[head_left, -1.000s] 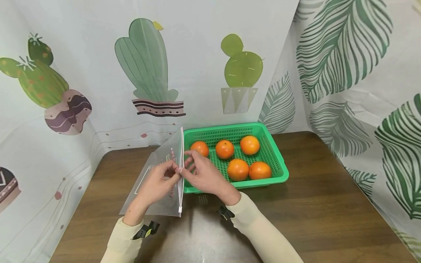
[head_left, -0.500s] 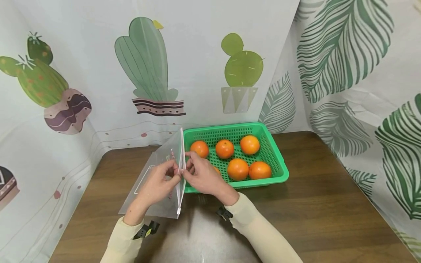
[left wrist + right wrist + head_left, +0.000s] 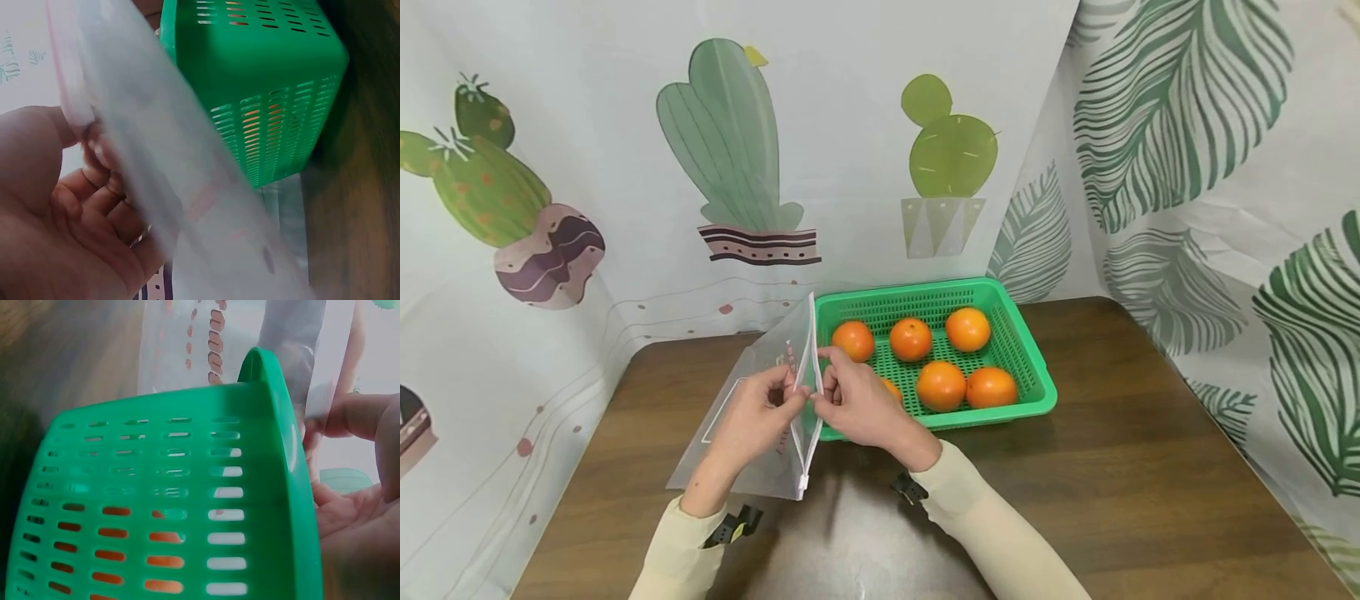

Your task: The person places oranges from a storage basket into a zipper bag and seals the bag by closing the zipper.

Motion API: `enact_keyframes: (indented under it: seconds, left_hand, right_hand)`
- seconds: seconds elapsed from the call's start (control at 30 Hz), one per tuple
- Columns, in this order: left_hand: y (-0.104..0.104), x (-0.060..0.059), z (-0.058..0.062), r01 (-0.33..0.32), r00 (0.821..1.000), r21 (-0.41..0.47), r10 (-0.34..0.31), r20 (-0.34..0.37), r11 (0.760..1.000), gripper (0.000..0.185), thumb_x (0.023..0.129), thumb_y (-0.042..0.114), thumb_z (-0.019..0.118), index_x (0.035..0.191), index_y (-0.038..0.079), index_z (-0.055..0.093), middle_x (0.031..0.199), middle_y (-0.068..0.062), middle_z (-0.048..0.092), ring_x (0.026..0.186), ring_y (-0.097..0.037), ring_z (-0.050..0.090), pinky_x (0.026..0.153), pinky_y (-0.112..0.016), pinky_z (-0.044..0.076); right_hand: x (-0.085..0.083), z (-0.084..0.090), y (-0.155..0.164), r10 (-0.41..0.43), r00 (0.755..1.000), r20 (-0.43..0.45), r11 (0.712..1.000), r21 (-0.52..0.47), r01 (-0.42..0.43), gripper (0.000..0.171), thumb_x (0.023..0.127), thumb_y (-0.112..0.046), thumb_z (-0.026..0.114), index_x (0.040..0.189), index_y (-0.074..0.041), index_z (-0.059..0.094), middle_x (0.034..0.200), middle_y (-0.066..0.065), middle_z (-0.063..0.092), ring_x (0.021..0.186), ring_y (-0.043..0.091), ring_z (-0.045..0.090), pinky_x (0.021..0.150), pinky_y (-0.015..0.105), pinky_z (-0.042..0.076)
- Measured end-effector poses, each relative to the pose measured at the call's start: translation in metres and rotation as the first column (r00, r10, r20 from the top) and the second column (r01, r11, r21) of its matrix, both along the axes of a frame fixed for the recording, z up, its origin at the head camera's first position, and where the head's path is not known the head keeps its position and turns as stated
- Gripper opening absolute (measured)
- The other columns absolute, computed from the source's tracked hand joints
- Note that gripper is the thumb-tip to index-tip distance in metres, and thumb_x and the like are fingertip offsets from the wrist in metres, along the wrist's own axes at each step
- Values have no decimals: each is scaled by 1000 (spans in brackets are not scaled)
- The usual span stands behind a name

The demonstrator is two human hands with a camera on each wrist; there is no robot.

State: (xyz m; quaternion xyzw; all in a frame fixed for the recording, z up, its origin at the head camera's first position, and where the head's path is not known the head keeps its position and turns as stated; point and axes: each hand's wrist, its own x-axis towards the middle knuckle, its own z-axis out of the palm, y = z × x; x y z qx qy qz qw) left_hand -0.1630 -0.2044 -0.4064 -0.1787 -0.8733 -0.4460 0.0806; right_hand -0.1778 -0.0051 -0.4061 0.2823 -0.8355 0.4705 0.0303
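Our left hand [image 3: 751, 418] and right hand [image 3: 867, 405] pinch opposite edges of a clear bag [image 3: 775, 473], green basket [image 3: 970, 418] of orange fruit [image 3: 942, 386] at two o'clock.

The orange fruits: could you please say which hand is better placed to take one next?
Probably the right hand: though both pinch the bag, it's at the basket, nearer the orange fruits than the left hand.
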Motion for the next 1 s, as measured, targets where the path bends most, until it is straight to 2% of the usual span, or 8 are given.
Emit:
enact_keyframes:
  seconds: [0.13, 0.23, 0.37, 0.67, 0.87, 1.0]
  left_hand:
    - [-2, -2, 1, -17, 999, 17, 18, -44, 1000, 34, 95, 1, 68, 73, 15, 48, 65, 5, 44, 57, -9, 45, 50, -23, 34]
    - [-5, -1, 4, -54, 995, 11, 55, -83, 998, 35, 94, -1, 69, 72, 15, 46, 65, 5, 43, 58, -9, 44, 50, -23, 33]
    - [-9, -1, 7, -89, 989, -18, 86, -119, 996, 38, 92, -1, 70, 71, 15, 44, 63, 7, 40, 57, -9, 40, 52, -23, 29]
    - [-18, 1, 12, -143, 984, -23, 140, -110, 989, 34, 92, -1, 69, 73, 14, 44, 62, 5, 39, 54, -10, 40, 47, -24, 30]
    - [-28, 1, 15, -179, 981, -3, 178, -82, 984, 20, 94, -2, 66, 92, 11, 51, 64, 2, 48, 56, -11, 45, 49, -25, 35]
    - [-34, 2, 18, -202, 977, 10, 203, -60, 979, 17, 96, -1, 65, 103, 8, 53, 65, 0, 53, 54, -8, 47, 47, -24, 36]
  right_hand:
    - [1, 0, -1, -74, 997, 14, 997, -18, 74, 57, 91, -5, 73, 143, 0, 51, 72, -6, 58, 59, 4, 52, 57, 20, 44]
    - [2, 1, -1, -127, 992, 23, 991, -27, 128, 52, 91, -8, 75, 139, -2, 55, 71, -7, 58, 57, 3, 52, 54, 20, 42]
    - [2, 0, -1, -147, 989, 27, 988, -41, 148, 45, 92, -8, 75, 134, -3, 59, 69, -7, 59, 54, 4, 52, 50, 21, 41]
    - [1, -2, -2, -200, 979, 48, 979, -32, 202, 31, 92, -10, 76, 121, -6, 65, 66, -10, 61, 55, 5, 56, 51, 22, 42]
    - [1, -2, -2, -221, 974, 45, 974, -50, 223, 17, 90, -11, 76, 104, -9, 66, 64, -9, 60, 56, 6, 55, 55, 24, 44]
    - [0, -3, 0, -230, 972, 50, 969, -77, 234, 11, 89, -11, 75, 90, -11, 65, 63, -8, 61, 59, 7, 56, 60, 25, 46]
